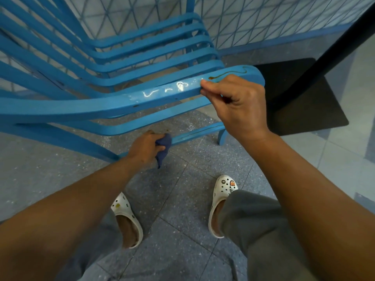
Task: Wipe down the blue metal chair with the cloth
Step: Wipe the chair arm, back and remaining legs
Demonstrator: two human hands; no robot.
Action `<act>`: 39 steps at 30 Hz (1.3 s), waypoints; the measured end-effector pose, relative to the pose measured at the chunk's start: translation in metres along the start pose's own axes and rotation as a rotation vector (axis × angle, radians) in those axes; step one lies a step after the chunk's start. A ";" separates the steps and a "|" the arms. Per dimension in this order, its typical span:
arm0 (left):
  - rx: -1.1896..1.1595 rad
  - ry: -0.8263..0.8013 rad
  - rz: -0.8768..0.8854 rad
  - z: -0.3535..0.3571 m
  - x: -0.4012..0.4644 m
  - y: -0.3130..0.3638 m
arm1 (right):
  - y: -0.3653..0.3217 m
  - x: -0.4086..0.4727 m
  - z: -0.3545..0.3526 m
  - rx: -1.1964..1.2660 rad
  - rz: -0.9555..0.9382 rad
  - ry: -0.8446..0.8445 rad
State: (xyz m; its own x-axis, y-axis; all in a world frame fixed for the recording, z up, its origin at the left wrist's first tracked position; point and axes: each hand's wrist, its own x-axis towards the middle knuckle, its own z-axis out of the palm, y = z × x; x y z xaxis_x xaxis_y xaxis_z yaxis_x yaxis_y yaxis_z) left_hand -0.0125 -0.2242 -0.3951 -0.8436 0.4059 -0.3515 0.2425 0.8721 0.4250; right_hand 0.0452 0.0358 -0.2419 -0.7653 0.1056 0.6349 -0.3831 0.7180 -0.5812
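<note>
A: Above the tiled floor (pixel 182 199), where was the cloth (pixel 163 148)?

B: Bunched in the left hand (pixel 145 147), fingers curled round it, beside a low slat of the blue chair (pixel 105 102).

A: And the right hand (pixel 236 104)?

B: Its fingers gripped the stained front slat.

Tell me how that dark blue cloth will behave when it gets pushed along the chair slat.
The cloth looks soft and floppy: it bunches in the left hand and a corner hangs limp. It probably weighs little and would fold over the blue chair slat's edges rather than slide stiffly.
</note>
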 end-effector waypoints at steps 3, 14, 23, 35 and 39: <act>-0.011 0.027 -0.032 0.001 -0.009 -0.019 | -0.001 0.000 0.001 -0.016 -0.019 0.003; -0.179 0.098 0.007 0.029 0.030 0.078 | 0.001 0.001 0.000 -0.020 -0.047 -0.013; -0.044 0.137 -0.021 0.027 0.002 0.014 | -0.001 0.001 0.001 -0.013 -0.026 -0.004; -0.130 0.072 0.081 0.038 0.035 0.081 | 0.003 0.002 0.003 0.004 -0.034 -0.001; -0.049 0.086 0.047 0.038 0.018 0.046 | 0.001 0.001 0.003 0.009 -0.016 -0.004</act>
State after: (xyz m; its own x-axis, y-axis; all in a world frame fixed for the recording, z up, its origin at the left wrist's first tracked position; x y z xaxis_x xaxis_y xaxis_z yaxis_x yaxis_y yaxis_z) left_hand 0.0016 -0.1666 -0.4139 -0.8703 0.4196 -0.2580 0.2611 0.8372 0.4806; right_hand 0.0426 0.0347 -0.2432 -0.7612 0.0914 0.6420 -0.3998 0.7133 -0.5756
